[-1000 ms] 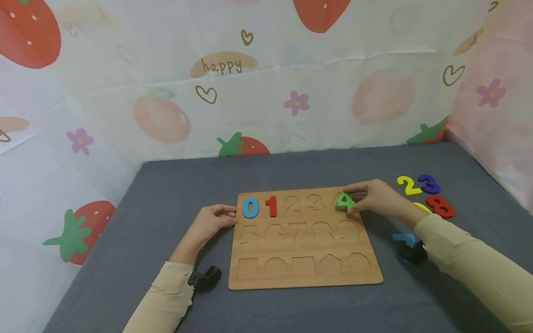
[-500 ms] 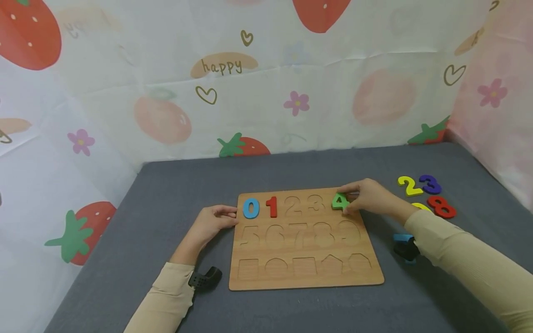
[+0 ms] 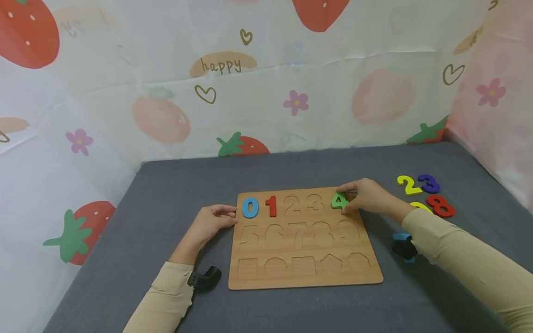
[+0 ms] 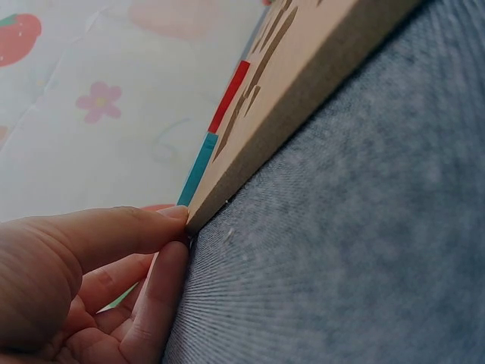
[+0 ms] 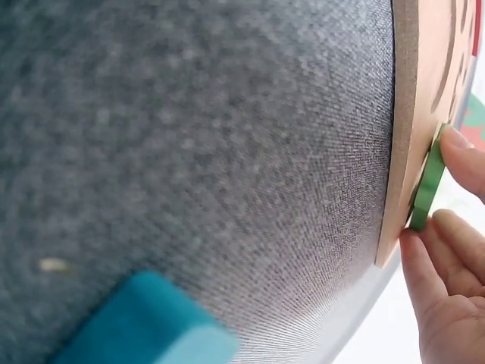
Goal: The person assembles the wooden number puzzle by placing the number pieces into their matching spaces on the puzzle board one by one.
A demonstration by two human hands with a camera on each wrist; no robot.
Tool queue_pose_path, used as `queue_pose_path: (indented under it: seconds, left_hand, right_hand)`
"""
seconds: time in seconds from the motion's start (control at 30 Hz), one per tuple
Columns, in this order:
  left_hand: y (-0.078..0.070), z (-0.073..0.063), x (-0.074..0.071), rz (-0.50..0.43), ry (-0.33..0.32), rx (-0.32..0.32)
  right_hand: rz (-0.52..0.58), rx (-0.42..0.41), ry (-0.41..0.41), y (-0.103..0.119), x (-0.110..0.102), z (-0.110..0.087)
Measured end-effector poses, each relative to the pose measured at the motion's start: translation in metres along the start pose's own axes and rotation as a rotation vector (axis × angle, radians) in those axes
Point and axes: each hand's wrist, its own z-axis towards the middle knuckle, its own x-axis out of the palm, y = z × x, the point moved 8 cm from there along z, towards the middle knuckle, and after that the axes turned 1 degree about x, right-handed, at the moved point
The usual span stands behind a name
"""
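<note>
In the head view a wooden number puzzle board (image 3: 306, 280) lies on the grey cloth. A blue 0 (image 3: 244, 208) and a red 1 (image 3: 272, 206) sit in its top row. My left hand (image 3: 210, 223) holds the board's left edge near the upper corner, with the thumb (image 4: 144, 229) at that corner in the left wrist view. My right hand (image 3: 368, 196) pinches a green number 4 (image 3: 339, 206) over the last top-row slot. Seen from the right wrist, the green 4 (image 5: 429, 186) touches the board's face; whether it is seated cannot be told.
Right of the board lie a yellow 2 (image 3: 412, 190), a purple 3 (image 3: 434, 187), a red 8 (image 3: 441, 207) and a partly hidden yellow piece (image 3: 422, 206). A blue piece (image 3: 401, 236) is mostly covered by the right wrist's black strap (image 3: 404, 249). A patterned curtain (image 3: 266, 115) stands behind.
My right hand has moved slightly left with the green 4, bringing it over the top-right slot, and has then nearly stopped. The left hand and the board have stayed still.
</note>
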Motion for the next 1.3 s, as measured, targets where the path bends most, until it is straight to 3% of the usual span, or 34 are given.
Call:
queue_pose_path:
  seconds: [1.03, 1.3]
  left_hand:
    - [0.002, 0.001, -0.001, -0.012, 0.006, -0.007]
    - [0.002, 0.001, 0.000, -0.006, 0.009, -0.005]
  right_hand:
    - [-0.037, -0.011, -0.009, -0.003, 0.002, 0.002]
    - [0.034, 0.008, -0.050, -0.008, -0.017, -0.014]
